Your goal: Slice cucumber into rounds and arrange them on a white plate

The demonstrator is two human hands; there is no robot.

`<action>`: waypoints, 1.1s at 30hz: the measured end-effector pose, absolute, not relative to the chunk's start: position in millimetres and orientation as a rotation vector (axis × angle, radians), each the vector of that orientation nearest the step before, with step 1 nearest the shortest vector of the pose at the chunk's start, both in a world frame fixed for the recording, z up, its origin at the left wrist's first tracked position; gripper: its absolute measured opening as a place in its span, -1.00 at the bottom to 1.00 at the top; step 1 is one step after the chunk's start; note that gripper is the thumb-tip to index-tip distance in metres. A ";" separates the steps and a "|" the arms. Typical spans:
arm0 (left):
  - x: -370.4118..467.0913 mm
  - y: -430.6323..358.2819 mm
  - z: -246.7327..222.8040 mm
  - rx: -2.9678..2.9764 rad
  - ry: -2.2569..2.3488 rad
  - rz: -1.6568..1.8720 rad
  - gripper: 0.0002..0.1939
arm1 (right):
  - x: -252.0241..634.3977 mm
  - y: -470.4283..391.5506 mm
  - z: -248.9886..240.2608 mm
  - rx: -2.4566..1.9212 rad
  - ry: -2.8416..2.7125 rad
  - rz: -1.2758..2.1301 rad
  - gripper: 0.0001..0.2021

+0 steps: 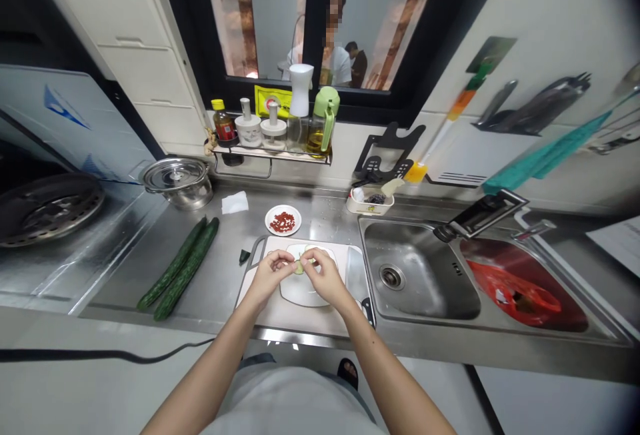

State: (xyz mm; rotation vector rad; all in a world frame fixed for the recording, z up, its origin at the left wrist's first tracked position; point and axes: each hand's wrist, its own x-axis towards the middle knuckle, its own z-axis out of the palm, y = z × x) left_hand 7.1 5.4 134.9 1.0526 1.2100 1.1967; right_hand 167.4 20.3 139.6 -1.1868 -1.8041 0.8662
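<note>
Both hands meet over a white plate (306, 294) that lies on a pale cutting board (280, 320). My left hand (273, 274) pinches one side of a small, thin green slice (299, 267); my right hand (323, 272) pinches its other side. Behind the fingers, more pale green bits show at the plate's far edge. A knife (356, 275) rests on the board's right side. Just beyond the board stands a small white dish (283, 220) of chopped red pieces. A dark green cucumber end (244, 256) lies left of the board.
Two long cucumbers (186, 267) lie on the steel counter at left, near a lidded pot (177, 182). Sink basins (420, 268) are at right, one holding a red plastic bag (515, 292). Bottles stand on a rack (275, 152) below the window, where people are visible.
</note>
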 end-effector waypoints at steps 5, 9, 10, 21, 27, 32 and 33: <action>8.6 0.5 128.5 0.612 1.091 1.051 -0.60 | 168.3 23.9 148.3 -1.177 -1.743 0.912 -0.83; 11.6 -4.1 133.7 0.330 0.826 0.763 -0.56 | 168.5 25.8 152.4 -1.178 -1.752 0.858 -0.84; 12.3 -4.5 135.6 0.292 0.765 0.732 -0.57 | 168.5 25.6 152.8 -1.179 -1.758 0.843 -0.84; 9.2 1.1 138.3 0.046 0.624 0.755 -0.91 | 172.7 16.9 163.9 -1.074 -1.992 0.667 -0.81; 5.3 0.8 137.1 0.245 0.772 0.901 -0.63 | 174.7 15.8 167.7 -1.072 -2.058 0.644 -0.82; 8.3 -1.4 141.4 0.628 1.039 1.120 -0.46 | 176.1 18.0 167.7 -1.124 -2.004 0.809 -0.83; 9.0 -1.6 142.6 0.700 1.075 1.154 -0.47 | 176.7 18.9 167.3 -1.135 -1.985 0.861 -0.82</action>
